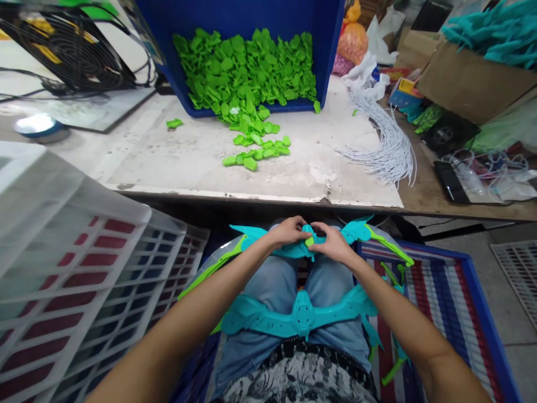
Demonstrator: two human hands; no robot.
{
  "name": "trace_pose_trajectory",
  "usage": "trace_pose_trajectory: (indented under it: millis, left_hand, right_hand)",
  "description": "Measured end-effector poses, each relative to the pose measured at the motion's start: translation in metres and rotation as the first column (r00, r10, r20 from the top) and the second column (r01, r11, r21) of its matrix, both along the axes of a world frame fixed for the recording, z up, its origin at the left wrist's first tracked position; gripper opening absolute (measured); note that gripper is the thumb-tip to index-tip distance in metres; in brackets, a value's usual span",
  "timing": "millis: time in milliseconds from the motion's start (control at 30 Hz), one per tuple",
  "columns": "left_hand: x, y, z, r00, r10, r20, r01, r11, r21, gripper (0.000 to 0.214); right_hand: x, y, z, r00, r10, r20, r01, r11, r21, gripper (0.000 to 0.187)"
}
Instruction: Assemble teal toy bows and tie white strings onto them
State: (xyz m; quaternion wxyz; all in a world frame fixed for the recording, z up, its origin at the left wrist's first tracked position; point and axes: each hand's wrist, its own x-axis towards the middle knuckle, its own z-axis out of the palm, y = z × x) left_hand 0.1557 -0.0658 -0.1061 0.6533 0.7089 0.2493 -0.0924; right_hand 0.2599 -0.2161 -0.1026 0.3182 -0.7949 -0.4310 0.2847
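Note:
Over my knees, my left hand [290, 230] and my right hand [332, 242] grip the middle of a turquoise plastic part [255, 239] with wing-like ends. Between my thumbs, a small bright green piece [309, 242] sits against its centre; whether it is seated there I cannot tell. Longer green strips [390, 246] stick out from the wing ends. A second turquoise part [302, 314] of similar shape lies across my lap, nearer my body. My fingertips are partly hidden behind the held part.
A blue bin [251, 14] tipped toward me spills small green pieces [251, 73] onto the white tabletop [176, 162]. White cords [386, 145] lie to the right. A white crate [84, 235] stands left, a blue-rimmed crate [482, 302] right. Turquoise parts fill a cardboard box [470, 84].

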Motion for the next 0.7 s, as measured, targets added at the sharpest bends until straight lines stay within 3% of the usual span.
trace_pose_trajectory:
  millis: [100, 200, 267, 333, 367, 433, 500, 600, 667, 700]
  left_hand:
    - [0.000, -0.003, 0.000, 1.000, 0.028, -0.006, -0.028, 0.999, 0.020, 0.029]
    - [0.001, -0.002, -0.002, 0.999, 0.041, 0.007, -0.041, 0.998, 0.046, 0.029]
    - [-0.001, -0.003, 0.000, 0.999, 0.014, 0.031, -0.018, 0.990, 0.137, 0.027]
    - [-0.006, -0.007, 0.006, 0.997, -0.012, 0.073, -0.012, 0.947, 0.322, 0.027]
    - [-0.010, -0.012, 0.009, 0.995, -0.019, 0.098, -0.026, 0.897, 0.441, 0.028]
    - [-0.021, -0.028, 0.013, 0.987, -0.070, 0.148, -0.046, 0.747, 0.663, 0.028]
    - [-0.034, -0.048, 0.011, 0.973, -0.168, 0.157, -0.033, 0.576, 0.817, 0.035]
    - [-0.047, -0.070, -0.007, 0.951, -0.281, 0.127, -0.011, 0.380, 0.925, 0.064]
    - [-0.049, -0.073, -0.020, 0.949, -0.293, 0.116, -0.025, 0.297, 0.954, 0.061]
    - [-0.049, -0.070, -0.023, 0.949, -0.296, 0.109, -0.023, 0.281, 0.959, 0.053]
  right_hand:
    - [0.006, 0.009, 0.003, 0.998, 0.013, -0.068, -0.022, 0.990, -0.139, 0.066]
    - [0.007, 0.011, 0.009, 0.999, 0.043, -0.009, -0.044, 0.978, -0.205, 0.070]
    - [0.009, 0.010, 0.017, 0.991, 0.128, 0.048, -0.115, 0.972, -0.204, 0.069]
    - [0.015, 0.016, 0.030, 0.960, 0.243, 0.136, -0.219, 0.961, -0.171, 0.052]
    - [0.019, 0.023, 0.038, 0.942, 0.278, 0.190, -0.254, 0.957, -0.140, 0.038]
    - [0.030, 0.050, 0.054, 0.914, 0.246, 0.323, -0.243, 0.969, -0.050, 0.019]
    - [0.042, 0.092, 0.067, 0.872, 0.107, 0.477, -0.147, 0.988, 0.047, 0.024]
    - [0.055, 0.161, 0.071, 0.764, -0.016, 0.645, -0.061, 0.993, 0.098, 0.030]
    - [0.061, 0.197, 0.068, 0.733, -0.014, 0.680, -0.051, 0.996, 0.075, 0.033]
    - [0.062, 0.209, 0.066, 0.728, -0.005, 0.685, -0.049, 0.997, 0.059, 0.031]
